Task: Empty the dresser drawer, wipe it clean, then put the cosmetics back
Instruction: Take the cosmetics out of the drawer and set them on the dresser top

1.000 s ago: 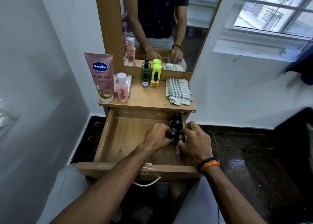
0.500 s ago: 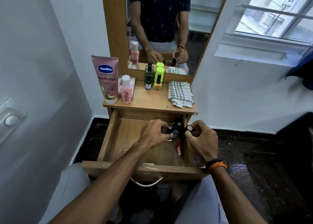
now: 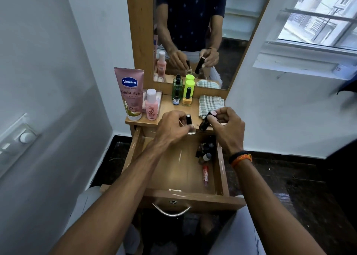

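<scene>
Still in emptying step — left hand (image 3: 173,125) pinches a clear nail-polish bottle (image 3: 190,126), right hand (image 3: 225,123) grips a dark tube (image 3: 207,120), both above dresser top (image 3: 170,110); drawer (image 3: 181,169) w/ few cosmetics (image 3: 205,152) left, so next: set both down, grab rest.

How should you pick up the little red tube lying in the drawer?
The red tube lies flat on the drawer floor, close to the right wall, its length running front to back. Probably best to come straight down from above and pinch its middle across the narrow width, thumb on the open left side, since the wall crowds its right.
</scene>
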`<action>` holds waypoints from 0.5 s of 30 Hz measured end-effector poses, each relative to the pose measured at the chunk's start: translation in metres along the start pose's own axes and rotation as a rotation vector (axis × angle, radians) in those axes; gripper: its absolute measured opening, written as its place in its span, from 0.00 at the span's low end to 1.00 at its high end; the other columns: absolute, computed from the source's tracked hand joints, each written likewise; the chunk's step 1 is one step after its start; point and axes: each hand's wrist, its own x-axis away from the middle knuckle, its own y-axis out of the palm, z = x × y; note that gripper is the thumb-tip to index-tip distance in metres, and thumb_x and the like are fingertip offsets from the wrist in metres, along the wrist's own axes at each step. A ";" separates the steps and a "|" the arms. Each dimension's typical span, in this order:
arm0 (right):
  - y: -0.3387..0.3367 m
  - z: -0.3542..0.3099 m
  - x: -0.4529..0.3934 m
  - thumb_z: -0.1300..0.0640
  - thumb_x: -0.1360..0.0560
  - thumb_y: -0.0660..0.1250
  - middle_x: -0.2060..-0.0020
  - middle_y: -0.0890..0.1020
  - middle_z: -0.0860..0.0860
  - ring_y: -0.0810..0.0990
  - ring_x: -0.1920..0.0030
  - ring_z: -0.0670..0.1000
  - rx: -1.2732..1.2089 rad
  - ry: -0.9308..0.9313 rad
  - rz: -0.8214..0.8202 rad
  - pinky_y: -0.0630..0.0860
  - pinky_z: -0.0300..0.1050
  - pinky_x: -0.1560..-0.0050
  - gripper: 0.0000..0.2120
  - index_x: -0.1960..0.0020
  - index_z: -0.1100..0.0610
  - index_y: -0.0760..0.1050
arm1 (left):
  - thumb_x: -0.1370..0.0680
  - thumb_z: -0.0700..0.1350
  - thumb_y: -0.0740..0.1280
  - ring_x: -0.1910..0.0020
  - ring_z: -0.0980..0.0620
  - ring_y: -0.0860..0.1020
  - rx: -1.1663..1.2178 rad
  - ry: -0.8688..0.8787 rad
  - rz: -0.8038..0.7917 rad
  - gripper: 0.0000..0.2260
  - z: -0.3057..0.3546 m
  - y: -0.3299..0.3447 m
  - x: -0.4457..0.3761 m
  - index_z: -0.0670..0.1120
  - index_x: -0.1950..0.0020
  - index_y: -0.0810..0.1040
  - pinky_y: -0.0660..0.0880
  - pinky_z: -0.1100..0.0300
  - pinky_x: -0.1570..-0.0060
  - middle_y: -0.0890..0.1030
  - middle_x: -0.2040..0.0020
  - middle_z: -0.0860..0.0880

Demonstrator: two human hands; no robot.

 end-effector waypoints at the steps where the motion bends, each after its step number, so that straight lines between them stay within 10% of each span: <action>1: 0.006 -0.003 -0.006 0.52 0.28 0.75 0.59 0.82 0.43 0.83 0.58 0.41 -0.005 -0.015 -0.017 0.78 0.31 0.58 0.09 0.51 0.52 0.78 | 0.31 0.52 0.78 0.63 0.58 0.77 -0.003 -0.007 0.013 0.11 0.001 -0.003 -0.005 0.54 0.63 0.76 0.75 0.60 0.65 0.78 0.63 0.58; 15: 0.059 -0.001 -0.068 0.51 0.27 0.76 0.59 0.85 0.45 0.83 0.58 0.43 -0.003 -0.032 -0.070 0.82 0.40 0.56 0.10 0.50 0.53 0.80 | 0.23 0.45 0.72 0.44 0.48 0.76 -0.119 -0.137 0.246 0.12 -0.006 0.006 -0.048 0.42 0.43 0.80 0.74 0.57 0.48 0.78 0.44 0.46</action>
